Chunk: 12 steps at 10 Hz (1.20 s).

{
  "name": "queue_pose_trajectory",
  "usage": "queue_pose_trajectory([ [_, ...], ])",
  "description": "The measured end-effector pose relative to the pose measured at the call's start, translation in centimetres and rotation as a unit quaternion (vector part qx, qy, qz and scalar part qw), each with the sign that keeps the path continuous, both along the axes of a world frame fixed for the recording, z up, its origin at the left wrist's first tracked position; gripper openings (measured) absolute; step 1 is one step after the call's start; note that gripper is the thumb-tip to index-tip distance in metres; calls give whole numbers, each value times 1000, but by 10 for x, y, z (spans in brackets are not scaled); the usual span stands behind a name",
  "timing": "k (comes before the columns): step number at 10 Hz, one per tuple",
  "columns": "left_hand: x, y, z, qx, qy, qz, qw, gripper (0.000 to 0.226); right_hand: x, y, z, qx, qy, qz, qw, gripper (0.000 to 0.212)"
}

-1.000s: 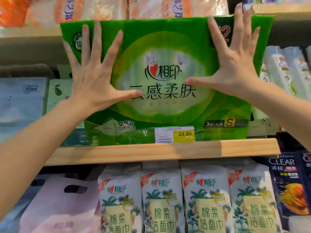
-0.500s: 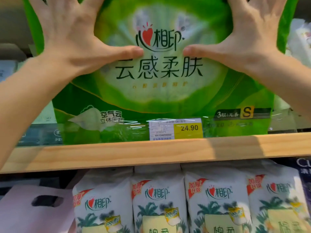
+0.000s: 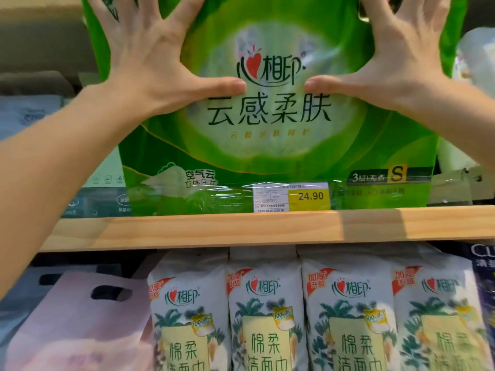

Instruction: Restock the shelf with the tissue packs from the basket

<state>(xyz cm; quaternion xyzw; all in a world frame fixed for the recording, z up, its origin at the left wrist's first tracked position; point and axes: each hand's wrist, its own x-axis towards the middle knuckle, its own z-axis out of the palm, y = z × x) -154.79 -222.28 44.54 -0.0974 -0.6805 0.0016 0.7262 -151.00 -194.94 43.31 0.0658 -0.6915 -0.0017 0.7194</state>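
Observation:
A large green tissue pack with a red heart logo stands upright on the wooden shelf, its lower edge behind a clear rail with a 24.90 price tag. My left hand presses flat on the pack's left front, fingers spread straight. On the right front my right hand presses the same way, thumb pointing inward. The two thumbs nearly meet below the logo. No basket is in view.
Pale blue and green packs stand left of the green pack, white wrapped rolls to its right. Below the shelf hang several white cotton-towel packs, a pink bag with a handle hole and a dark pack.
The view has closed in on the green pack and dropped slightly. Both hands stay flat on its front, and the thumbs have drawn closer together.

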Motion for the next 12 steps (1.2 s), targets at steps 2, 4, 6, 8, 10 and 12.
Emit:
queue_pose_trajectory([
  [2,2,1,0,-38,-8,-15,999,112,-6,-4,4,-5,-11,1,1000,117],
  [4,-50,6,-8,-56,-112,-4,992,98,-46,13,3,8,-110,-7,994,112],
  [6,-67,6,-8,-34,-108,-24,993,88,-62,16,6,-7,-108,-22,994,105],
  [8,-59,5,-9,-37,-137,-13,990,88,-57,16,4,0,-120,-32,992,103],
  [10,-30,5,-12,-48,-215,4,975,84,-36,8,1,-2,-186,-46,981,95],
  [12,18,-17,-40,-75,-266,-1,961,72,-7,-2,-22,15,-198,-1,980,75],
])
